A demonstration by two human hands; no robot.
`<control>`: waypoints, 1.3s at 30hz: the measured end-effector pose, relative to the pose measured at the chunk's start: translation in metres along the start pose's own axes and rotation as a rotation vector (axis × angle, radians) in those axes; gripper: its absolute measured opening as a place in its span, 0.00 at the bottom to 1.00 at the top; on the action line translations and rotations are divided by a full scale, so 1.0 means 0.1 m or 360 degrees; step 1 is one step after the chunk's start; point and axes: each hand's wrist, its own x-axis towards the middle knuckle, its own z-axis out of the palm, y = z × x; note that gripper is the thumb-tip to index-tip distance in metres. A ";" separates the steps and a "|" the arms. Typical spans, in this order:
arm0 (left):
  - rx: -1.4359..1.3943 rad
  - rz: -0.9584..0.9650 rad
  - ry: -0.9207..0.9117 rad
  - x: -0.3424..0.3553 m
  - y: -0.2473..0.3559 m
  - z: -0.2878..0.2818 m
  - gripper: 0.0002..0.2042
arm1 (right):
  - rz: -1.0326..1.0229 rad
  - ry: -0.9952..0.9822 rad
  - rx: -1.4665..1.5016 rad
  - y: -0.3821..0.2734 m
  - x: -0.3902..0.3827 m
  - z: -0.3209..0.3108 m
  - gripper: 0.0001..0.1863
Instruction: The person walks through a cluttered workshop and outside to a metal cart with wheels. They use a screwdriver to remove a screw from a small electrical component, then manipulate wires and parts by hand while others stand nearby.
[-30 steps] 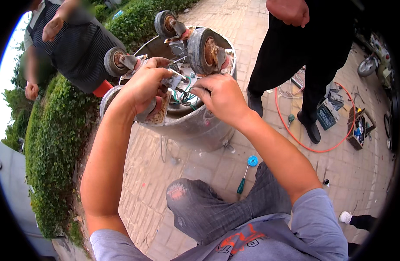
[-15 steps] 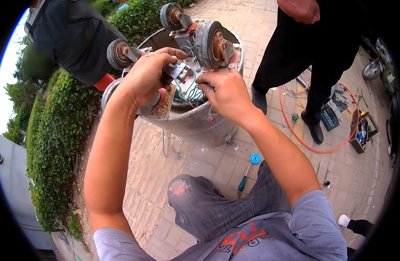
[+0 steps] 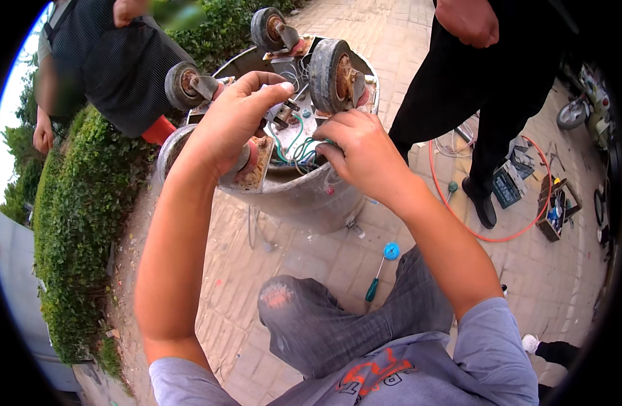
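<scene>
An upturned round metal drum (image 3: 297, 197) stands before me, with rusty casters (image 3: 331, 76) on top and wiring inside. My left hand (image 3: 238, 120) is closed around a small metal-and-black electrical part (image 3: 284, 115) above the drum's opening; the fingers partly cover it. Beside the front right caster, my right hand (image 3: 357, 145) has its thumb and fingers pinched together at green wires (image 3: 304, 143). They seem to hold a green wire, though its end is hidden. Below the hands lies a white panel (image 3: 309, 125) inside the drum.
Near my knee a teal-handled screwdriver (image 3: 372, 289) touches a round blue thing (image 3: 391, 251) on the paving. To the right, a person in black trousers (image 3: 483, 74) stands by an orange hose (image 3: 487, 238) and a toolbox (image 3: 558, 210). Another person (image 3: 125, 74) stands left, beside a hedge (image 3: 71, 237).
The part in my left hand has turned, showing its dark side more. My right hand has shifted slightly down at the wires. The left bystander's hands have come into view.
</scene>
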 end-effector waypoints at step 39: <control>-0.0566 0.0252 0.0383 0.00 -0.26 0.11 0.19 | 0.0563 -0.0709 0.0134 -0.09 0.34 0.21 0.09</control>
